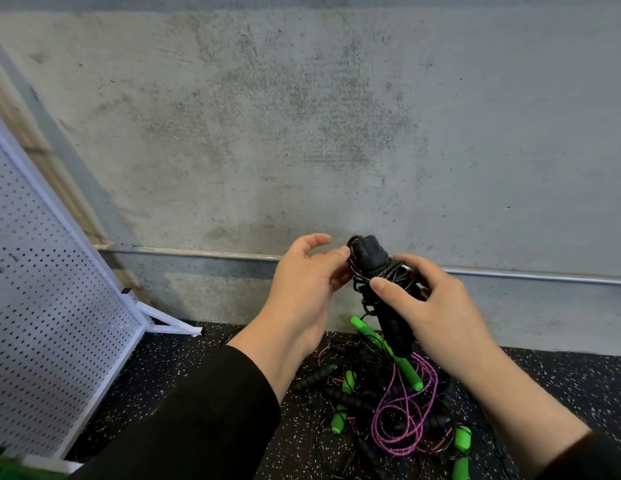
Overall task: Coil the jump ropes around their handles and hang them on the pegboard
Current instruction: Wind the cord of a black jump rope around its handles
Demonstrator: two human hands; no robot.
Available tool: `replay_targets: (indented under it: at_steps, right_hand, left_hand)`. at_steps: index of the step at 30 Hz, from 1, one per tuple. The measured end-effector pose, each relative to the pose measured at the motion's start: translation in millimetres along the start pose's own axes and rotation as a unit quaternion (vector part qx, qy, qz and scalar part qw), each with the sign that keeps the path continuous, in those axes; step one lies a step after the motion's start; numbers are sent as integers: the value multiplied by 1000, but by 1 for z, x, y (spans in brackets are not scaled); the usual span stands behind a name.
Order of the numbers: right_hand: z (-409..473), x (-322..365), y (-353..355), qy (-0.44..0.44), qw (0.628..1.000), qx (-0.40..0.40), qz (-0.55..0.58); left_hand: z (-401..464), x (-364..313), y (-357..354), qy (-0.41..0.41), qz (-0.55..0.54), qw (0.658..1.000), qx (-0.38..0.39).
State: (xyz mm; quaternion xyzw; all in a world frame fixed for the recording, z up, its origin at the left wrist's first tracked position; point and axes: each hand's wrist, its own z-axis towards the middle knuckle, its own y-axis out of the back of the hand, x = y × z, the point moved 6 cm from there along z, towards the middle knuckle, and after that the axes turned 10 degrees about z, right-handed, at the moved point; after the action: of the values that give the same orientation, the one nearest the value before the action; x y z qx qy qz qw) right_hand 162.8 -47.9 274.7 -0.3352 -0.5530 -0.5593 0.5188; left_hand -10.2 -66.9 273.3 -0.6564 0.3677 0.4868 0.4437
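Note:
A black jump rope [378,271] is partly coiled around its two black handles, held upright in front of the wall. My right hand [437,306] grips the handles at the middle, thumb across the coils. My left hand [302,282] pinches a loop of the black cord near the top of the handles. Below, on the floor, lies a tangled pile of jump ropes [402,417] with green handles, black handles and a purple cord. The white pegboard [49,327] stands at the left, leaning on its frame.
A grey concrete wall [302,133] fills the background, with a metal pipe [198,252] running along it low down. The floor is black speckled rubber [205,375]. The pegboard's white foot [174,327] juts out onto the floor.

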Motion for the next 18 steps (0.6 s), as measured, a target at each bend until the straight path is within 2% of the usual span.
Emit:
replay_targets:
  at_steps: [3, 9, 18]
  right_hand:
    - [-2, 1, 2, 2, 1000, -4, -6]
    - [-4, 0, 1, 5, 1000, -16, -11]
    - [-4, 2, 2, 11, 999, -41, -34]
  left_hand:
    - [0, -3, 2, -24, 67, 997, -3]
    - [-4, -3, 2, 6, 60, 998, -15]
    - [-5, -5, 1, -11, 67, 997, -36]
